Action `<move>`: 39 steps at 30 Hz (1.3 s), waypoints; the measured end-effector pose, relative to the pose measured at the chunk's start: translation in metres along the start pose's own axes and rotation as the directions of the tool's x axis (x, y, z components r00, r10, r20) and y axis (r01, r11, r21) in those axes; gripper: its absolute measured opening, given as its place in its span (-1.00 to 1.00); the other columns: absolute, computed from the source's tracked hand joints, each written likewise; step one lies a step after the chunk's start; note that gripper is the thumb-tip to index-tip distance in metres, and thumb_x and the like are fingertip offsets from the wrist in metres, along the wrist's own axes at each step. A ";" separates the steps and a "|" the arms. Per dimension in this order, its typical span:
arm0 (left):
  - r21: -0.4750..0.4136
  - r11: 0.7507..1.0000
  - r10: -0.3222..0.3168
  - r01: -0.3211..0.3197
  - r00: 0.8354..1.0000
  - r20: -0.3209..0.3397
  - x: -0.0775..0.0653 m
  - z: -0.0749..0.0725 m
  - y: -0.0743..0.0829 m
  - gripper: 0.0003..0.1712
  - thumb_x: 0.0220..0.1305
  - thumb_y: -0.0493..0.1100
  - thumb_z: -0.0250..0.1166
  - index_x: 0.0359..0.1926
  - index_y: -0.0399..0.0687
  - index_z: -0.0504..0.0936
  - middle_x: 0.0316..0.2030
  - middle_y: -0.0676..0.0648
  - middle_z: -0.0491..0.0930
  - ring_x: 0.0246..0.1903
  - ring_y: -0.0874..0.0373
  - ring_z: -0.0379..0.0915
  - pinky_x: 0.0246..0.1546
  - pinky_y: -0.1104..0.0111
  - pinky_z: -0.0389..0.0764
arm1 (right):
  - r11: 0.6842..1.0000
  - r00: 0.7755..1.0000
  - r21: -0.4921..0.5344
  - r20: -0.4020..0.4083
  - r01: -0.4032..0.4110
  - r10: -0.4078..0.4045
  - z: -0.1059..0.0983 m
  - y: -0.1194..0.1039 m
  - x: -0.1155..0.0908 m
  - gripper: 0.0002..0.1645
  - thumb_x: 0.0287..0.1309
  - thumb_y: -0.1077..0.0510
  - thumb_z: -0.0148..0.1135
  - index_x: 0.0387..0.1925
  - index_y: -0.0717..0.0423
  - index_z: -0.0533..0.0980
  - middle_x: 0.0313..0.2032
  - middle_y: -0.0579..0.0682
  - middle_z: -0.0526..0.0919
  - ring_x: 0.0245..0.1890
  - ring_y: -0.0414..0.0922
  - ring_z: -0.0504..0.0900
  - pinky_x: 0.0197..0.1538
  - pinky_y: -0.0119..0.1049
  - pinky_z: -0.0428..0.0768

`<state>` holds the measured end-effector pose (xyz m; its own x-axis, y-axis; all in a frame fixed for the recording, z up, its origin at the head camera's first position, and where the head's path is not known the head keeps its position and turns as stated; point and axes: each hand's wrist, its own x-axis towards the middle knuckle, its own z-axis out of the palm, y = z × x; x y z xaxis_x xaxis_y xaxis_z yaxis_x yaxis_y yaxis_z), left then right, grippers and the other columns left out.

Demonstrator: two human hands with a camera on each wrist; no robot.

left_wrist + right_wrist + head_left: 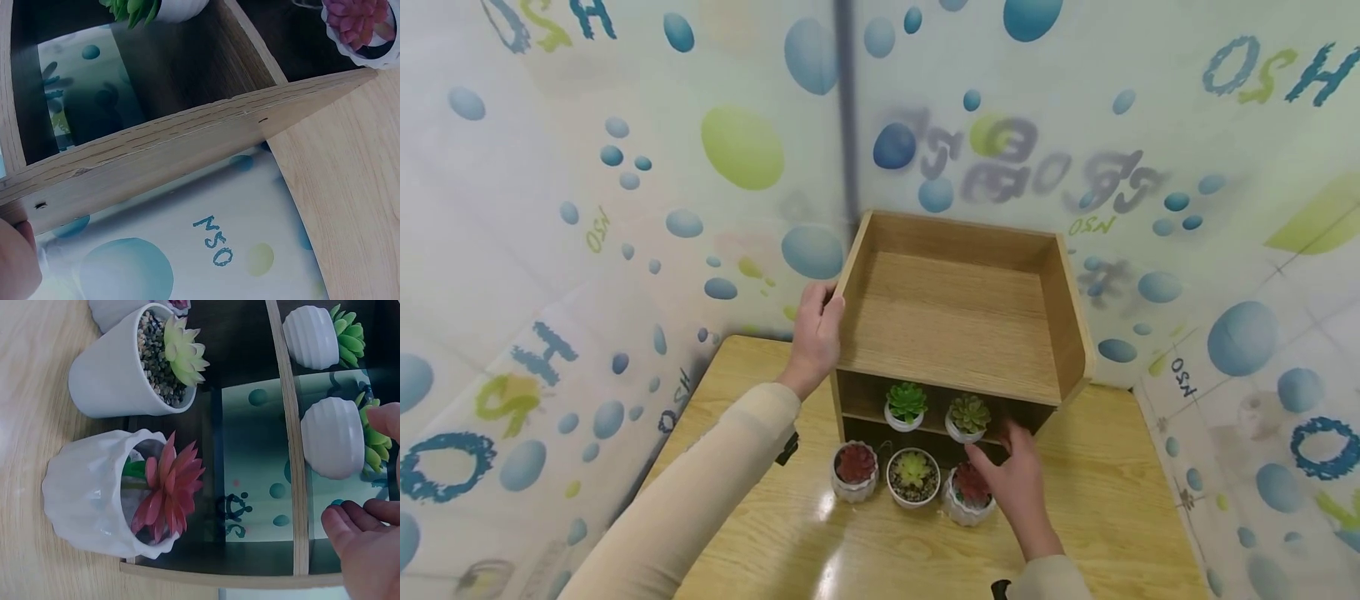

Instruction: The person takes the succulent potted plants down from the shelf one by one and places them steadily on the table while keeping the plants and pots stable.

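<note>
My left hand (814, 337) grips the upper left side panel of a small wooden shelf (955, 312). Only part of that hand shows at the left wrist view's edge. My right hand (1018, 483) is in front of the shelf's right side, beside a green succulent in a white ribbed pot (334, 439) on the middle board. In the right wrist view the thumb is by the leaves; the loosely bent fingers (350, 528) hold nothing visible. A brighter green succulent (906, 402) stands left of it. Below the right hand is a red succulent (167, 490) in a white pot.
In front of the shelf stand a pale green succulent in a smooth white pot (913, 477) and another red potted succulent (855, 467). The shelf stands on a wooden table (760, 533), close to walls covered with patterned sheeting (625, 275).
</note>
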<state>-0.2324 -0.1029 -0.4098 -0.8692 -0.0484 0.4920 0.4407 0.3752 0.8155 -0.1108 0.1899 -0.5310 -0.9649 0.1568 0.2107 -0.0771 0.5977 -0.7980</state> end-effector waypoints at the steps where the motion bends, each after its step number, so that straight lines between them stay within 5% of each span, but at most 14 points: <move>1: 0.001 1.000 -0.001 0.001 1.000 -0.002 0.000 0.000 0.000 -0.58 0.54 -0.19 -0.08 0.13 -0.40 0.55 -0.09 -0.32 0.44 -0.14 -0.16 0.33 -0.08 0.10 0.40 | 1.000 1.000 0.004 0.006 -0.004 0.004 0.002 0.000 0.002 -0.23 0.13 0.16 0.52 0.28 0.45 0.43 0.07 0.38 0.56 0.07 0.31 0.62 0.12 0.20 0.62; 15: -0.003 1.000 -0.013 0.013 1.000 0.011 -0.003 -0.005 0.000 -0.58 0.57 -0.19 -0.10 0.15 -0.39 0.54 -0.06 -0.33 0.44 -0.12 -0.17 0.33 -0.06 0.10 0.39 | 0.991 0.986 -0.010 0.105 -0.132 0.133 0.019 -0.004 0.012 -0.12 0.17 0.00 0.51 0.35 0.40 0.34 0.15 0.39 0.50 0.16 0.33 0.53 0.18 0.24 0.55; 39: 0.017 1.000 0.002 -0.002 1.000 -0.011 0.000 0.000 -0.001 -0.59 0.54 -0.18 -0.08 0.08 -0.40 0.55 -0.09 -0.32 0.45 -0.12 -0.17 0.34 -0.06 0.10 0.40 | 0.995 0.995 0.036 0.030 -0.092 0.091 0.027 0.003 0.019 -0.26 0.13 0.06 0.53 0.20 0.40 0.44 0.01 0.38 0.63 0.01 0.29 0.65 0.06 0.20 0.63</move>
<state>-0.2326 -0.1028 -0.4104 -0.8658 -0.0580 0.4970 0.4383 0.3911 0.8093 -0.1360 0.1733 -0.5454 -0.9751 0.1865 0.1203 0.0026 0.5519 -0.8339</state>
